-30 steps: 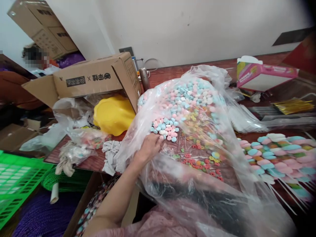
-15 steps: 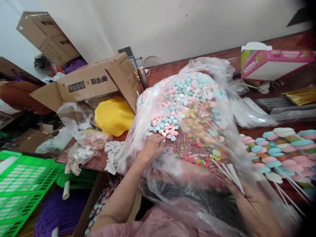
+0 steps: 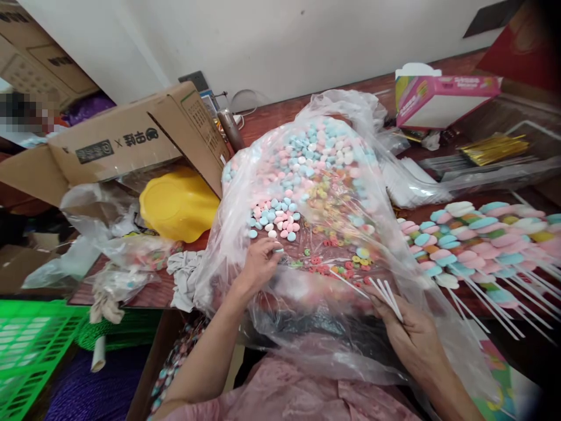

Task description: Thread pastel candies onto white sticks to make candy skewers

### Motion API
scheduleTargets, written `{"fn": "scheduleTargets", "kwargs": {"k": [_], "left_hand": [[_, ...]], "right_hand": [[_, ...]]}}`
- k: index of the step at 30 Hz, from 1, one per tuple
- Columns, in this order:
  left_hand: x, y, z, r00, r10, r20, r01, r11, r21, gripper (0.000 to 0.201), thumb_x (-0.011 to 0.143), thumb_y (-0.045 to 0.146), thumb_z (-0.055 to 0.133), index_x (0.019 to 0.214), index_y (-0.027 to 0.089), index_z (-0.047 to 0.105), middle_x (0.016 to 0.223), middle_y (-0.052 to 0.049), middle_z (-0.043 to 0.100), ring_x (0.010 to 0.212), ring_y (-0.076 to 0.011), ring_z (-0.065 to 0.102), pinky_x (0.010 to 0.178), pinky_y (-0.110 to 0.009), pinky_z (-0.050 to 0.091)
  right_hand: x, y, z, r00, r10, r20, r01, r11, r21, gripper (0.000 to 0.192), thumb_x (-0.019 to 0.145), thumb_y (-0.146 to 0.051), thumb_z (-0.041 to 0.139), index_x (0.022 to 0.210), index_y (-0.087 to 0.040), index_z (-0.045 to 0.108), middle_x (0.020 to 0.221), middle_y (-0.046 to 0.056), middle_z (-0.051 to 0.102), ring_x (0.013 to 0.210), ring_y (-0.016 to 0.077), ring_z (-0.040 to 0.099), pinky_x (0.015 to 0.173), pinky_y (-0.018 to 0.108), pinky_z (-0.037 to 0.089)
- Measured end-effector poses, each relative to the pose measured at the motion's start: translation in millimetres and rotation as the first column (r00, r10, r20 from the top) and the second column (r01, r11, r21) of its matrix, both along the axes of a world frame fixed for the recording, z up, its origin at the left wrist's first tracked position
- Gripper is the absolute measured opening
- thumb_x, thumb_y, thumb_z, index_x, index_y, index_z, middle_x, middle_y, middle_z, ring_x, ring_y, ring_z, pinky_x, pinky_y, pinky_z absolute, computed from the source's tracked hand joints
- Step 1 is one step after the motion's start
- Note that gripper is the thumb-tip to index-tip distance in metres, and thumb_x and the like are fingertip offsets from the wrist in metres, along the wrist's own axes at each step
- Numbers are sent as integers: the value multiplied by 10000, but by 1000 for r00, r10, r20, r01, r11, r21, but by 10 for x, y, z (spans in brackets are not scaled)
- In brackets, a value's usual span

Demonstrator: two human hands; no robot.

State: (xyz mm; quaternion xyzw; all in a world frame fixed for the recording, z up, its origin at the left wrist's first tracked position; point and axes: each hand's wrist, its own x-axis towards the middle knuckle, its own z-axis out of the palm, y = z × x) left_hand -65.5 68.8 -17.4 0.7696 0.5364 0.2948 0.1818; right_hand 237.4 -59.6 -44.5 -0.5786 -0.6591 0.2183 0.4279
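Left hand inside large clear plastic bag, fingertips pinched on one pale blue candy, loose pastel candies just beyond. Right hand at bag's near right edge, closed around thin white sticks, long axes angled up-left toward the candies.

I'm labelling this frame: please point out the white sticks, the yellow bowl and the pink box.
white sticks [image 3: 385, 290], head view, mid-length above the right hand.
yellow bowl [image 3: 177, 204], head view, middle of its side.
pink box [image 3: 442, 100], head view, front face.
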Motion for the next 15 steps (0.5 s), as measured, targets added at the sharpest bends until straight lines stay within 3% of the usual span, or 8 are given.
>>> {"fn": "scheduleTargets", "kwargs": {"k": [3,6,9,12,15], "left_hand": [[10,-64,-29,998,-30,-57,30,1000,-8,149,815,96,651,881,188,748,1079,-93,715,1017,-230,675,946,-409,548],[5,-101,-77,984,-17,-179,24,999,34,217,799,45,631,922,175,753,1162,-129,687,1119,-267,642,1005,-458,527],[-34,-110,-96,989,-18,-144,24,999,36,243,856,82,602,1037,170,738,1113,-120,700,1059,-237,665,962,-418,552],[-78,-111,-90,995,-35,-95,37,999,17,206,889,129,605,1042,161,739,1046,-107,717,981,-215,686,906,-379,569],[-105,-85,-74,991,-37,-132,43,998,46,166,869,133,636,984,156,755,1136,-136,705,1067,-251,666,964,-419,545]], "right_hand": [[-54,19,49,997,62,-42,-65,996,-56,283,968,-309,522,1082,-258,776,970,39,785,914,239,748,765,331,604],[-144,58,103,991,124,-54,-127,990,-66,290,978,-340,507,1011,-251,781,786,26,744,757,217,723,717,320,587],[-232,81,151,984,169,-52,-172,983,-63,319,986,-341,469,932,-257,772,645,9,671,599,194,660,628,300,565],[-293,87,181,983,173,-60,-177,982,-69,334,980,-339,468,792,-256,732,596,3,630,586,194,649,606,296,555],[-324,98,184,981,185,-64,-190,979,-78,369,971,-334,478,656,-248,651,565,-3,592,599,194,651,625,301,558]]}}
